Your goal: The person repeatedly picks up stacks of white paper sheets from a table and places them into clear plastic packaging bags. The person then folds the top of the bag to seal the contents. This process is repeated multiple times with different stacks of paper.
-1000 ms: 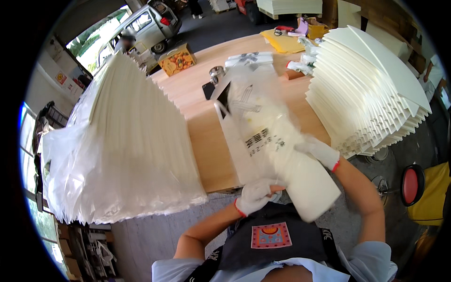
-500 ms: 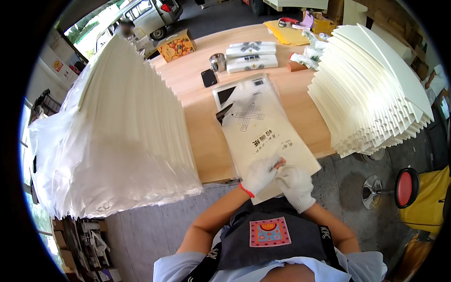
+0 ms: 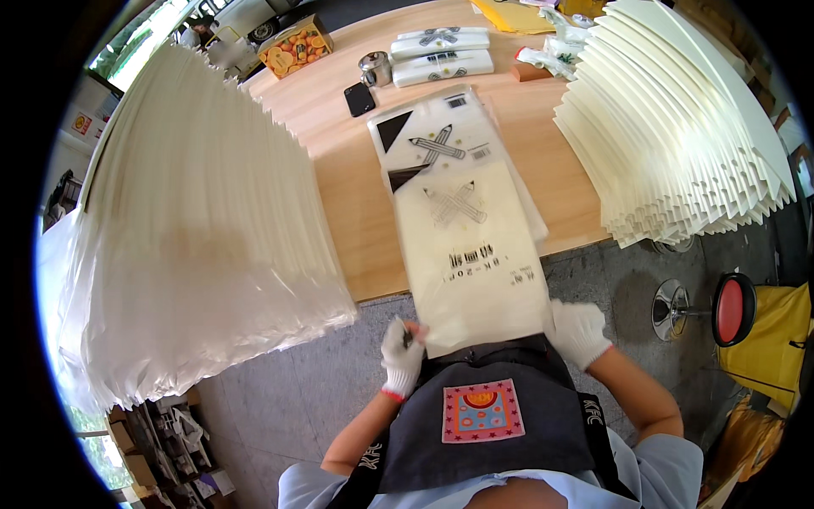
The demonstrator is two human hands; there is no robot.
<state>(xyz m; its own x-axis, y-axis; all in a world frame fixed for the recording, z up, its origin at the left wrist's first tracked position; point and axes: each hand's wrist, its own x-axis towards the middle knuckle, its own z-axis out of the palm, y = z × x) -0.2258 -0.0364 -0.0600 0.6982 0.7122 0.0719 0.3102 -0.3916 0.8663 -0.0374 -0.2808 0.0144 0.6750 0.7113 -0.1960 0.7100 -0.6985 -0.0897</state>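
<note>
A clear plastic bag of cream drawing paper (image 3: 475, 297), printed with crossed pencils, lies before me. It overhangs the table's near edge and reaches my apron. My left hand (image 3: 402, 356), in a white glove with a red cuff and bare fingertips, is closed beside the bag's lower left corner; a small dark spot shows at its fingers, too blurred to name. My right hand (image 3: 580, 332), also gloved in white, is closed at the bag's lower right edge, its fingertips partly hidden. Another printed bag (image 3: 441, 119) lies beneath, farther up the table.
Tall fanned stacks of paper stand left (image 3: 212, 212) and right (image 3: 670, 136), the left one partly wrapped in plastic. Farther back are a black phone (image 3: 359, 99), a metal mug (image 3: 375, 68), white plastic bundles (image 3: 443, 66) and an orange-patterned box (image 3: 295, 47). A red-and-black stool (image 3: 731, 311) stands right.
My hands have parted from the bag's middle, the left going left and the right going right. The filled bag now lies straighter and nearer me, apart from the one beneath. My view has tilted down.
</note>
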